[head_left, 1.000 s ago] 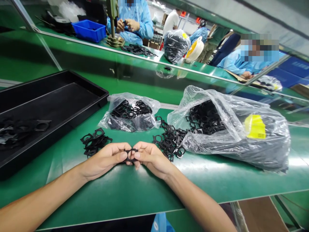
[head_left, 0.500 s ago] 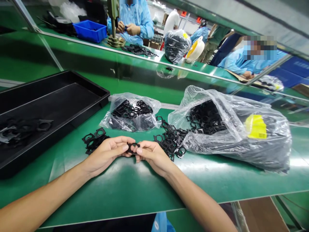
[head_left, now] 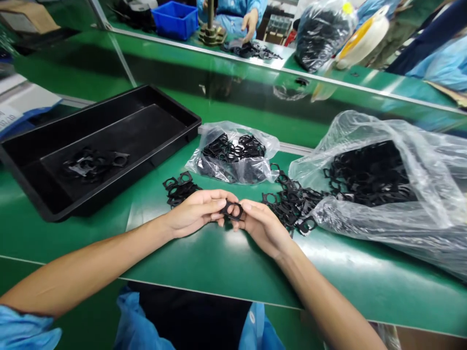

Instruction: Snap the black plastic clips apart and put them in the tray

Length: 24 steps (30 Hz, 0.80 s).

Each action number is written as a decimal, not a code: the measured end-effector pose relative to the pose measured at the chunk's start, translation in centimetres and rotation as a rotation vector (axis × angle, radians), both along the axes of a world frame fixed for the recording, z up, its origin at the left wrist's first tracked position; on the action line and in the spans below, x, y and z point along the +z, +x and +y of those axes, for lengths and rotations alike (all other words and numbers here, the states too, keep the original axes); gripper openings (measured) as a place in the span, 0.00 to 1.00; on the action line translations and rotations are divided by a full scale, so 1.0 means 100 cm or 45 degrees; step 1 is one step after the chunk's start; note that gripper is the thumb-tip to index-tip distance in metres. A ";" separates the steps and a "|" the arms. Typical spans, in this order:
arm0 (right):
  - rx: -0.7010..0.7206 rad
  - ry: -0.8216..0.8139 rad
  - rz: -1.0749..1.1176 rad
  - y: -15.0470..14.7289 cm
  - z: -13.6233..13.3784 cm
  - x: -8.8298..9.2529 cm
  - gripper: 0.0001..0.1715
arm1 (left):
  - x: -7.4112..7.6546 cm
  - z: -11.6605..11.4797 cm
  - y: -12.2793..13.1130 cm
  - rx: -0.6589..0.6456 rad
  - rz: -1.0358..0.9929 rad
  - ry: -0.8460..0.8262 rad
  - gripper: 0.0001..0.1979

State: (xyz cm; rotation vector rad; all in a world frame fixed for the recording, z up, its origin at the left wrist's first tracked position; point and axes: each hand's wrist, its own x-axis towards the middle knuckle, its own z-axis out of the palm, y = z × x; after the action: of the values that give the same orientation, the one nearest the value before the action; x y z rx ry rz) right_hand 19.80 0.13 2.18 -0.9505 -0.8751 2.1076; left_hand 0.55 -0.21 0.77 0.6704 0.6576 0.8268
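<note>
Between my two hands, just above the green table (head_left: 204, 262), is a small flat black plastic part (head_left: 233, 211) with round openings. My left hand (head_left: 199, 211) pinches its left end between thumb and fingers. The right end is gripped by my right hand (head_left: 260, 223), thumb on top. Behind my left hand lies a small heap of similar black parts (head_left: 178, 188). A larger loose heap (head_left: 292, 201) spreads out beyond my right hand. Some of the held part is covered by my fingertips.
A black tray (head_left: 146, 163) with several parts in it stands on the left. Behind my hands sits a small clear bag (head_left: 233, 167) of parts; a large open bag (head_left: 375, 209) lies right. Across the partition are a blue bin (head_left: 175, 22) and a co-worker's hand (head_left: 250, 23).
My view has swung left, so the scene sits further right, and more of the tray shows. Both hands keep hold of the black part, which appears tilted differently. The co-worker's hand has reached down.
</note>
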 end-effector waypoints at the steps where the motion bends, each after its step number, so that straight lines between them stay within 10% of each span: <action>1: 0.002 0.008 0.003 0.000 0.000 0.000 0.16 | 0.000 0.000 0.000 0.005 -0.002 0.003 0.15; 15: -0.085 0.155 -0.117 0.004 0.002 0.002 0.10 | -0.004 0.004 -0.002 0.098 0.096 0.103 0.15; 24: -0.288 0.918 -0.598 0.004 -0.006 0.002 0.07 | -0.006 0.003 0.001 0.359 0.301 0.463 0.08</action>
State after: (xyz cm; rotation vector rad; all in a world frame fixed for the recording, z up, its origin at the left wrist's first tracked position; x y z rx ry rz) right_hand 20.17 -0.49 2.42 -1.0771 -1.5369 1.2245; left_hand 0.70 0.09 0.12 1.0304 0.8368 1.1548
